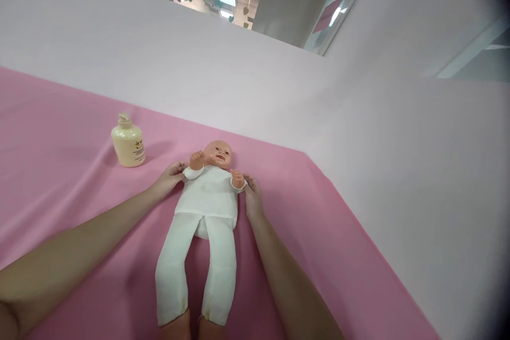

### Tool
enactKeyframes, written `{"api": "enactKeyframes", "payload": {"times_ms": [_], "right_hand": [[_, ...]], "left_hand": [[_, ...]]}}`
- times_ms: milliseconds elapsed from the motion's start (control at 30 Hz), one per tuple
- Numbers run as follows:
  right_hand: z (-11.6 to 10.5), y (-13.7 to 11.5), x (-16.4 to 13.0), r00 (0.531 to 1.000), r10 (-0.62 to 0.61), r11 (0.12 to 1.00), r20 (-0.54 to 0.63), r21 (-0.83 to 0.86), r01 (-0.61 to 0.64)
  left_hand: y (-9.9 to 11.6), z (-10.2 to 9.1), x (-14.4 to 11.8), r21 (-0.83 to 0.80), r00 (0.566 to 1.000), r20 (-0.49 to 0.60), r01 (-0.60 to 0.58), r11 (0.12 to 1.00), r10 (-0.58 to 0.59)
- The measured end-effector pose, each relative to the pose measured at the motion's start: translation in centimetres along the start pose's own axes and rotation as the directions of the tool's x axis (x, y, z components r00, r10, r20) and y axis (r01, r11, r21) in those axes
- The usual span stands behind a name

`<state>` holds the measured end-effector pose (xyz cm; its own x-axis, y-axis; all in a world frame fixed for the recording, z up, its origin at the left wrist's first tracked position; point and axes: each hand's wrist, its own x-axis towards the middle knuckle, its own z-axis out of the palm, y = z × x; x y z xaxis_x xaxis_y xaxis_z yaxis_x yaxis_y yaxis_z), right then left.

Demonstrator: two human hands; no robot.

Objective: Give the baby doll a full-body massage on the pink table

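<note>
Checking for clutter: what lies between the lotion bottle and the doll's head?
In the head view, only bare pink sheet lies between the lotion bottle and the doll; the left hand sits just below that stretch.

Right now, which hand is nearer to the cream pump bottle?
Left. The left hand rests at the doll's shoulder, just right of and below the pump bottle; the right hand is beyond the doll, farther away.

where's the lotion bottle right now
In the head view the cream lotion bottle stands upright on the pink sheet, left of the doll and just beyond the left hand.
</note>
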<state>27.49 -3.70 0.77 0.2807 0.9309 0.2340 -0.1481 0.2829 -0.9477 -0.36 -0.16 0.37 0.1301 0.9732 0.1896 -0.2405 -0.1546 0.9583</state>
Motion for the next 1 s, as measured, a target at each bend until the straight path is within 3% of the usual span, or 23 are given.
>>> {"api": "enactKeyframes", "payload": {"times_ms": [200,500,867,1000], "right_hand": [[-0.1,-0.2,-0.2,0.998,-0.056,0.992,0.021,-0.113,0.058],[-0.1,-0.1,-0.2,0.997,-0.073,0.981,-0.001,-0.181,0.072],[-0.3,0.0,-0.2,0.999,-0.036,0.957,0.005,-0.286,0.036],[-0.1,-0.4,-0.6,0.997,-0.065,0.95,-0.028,-0.307,0.054]], "left_hand": [[-0.3,0.0,0.1,0.142,0.998,-0.048,-0.025,0.99,0.032],[-0.9,-0.2,0.5,0.203,0.997,-0.068,-0.016,0.979,0.03],[0.2,0.4,-0.4,0.37,0.994,-0.104,0.001,0.929,0.04],[0.4,0.5,-0.6,0.432,0.988,-0.119,-0.039,0.901,0.1]]}}
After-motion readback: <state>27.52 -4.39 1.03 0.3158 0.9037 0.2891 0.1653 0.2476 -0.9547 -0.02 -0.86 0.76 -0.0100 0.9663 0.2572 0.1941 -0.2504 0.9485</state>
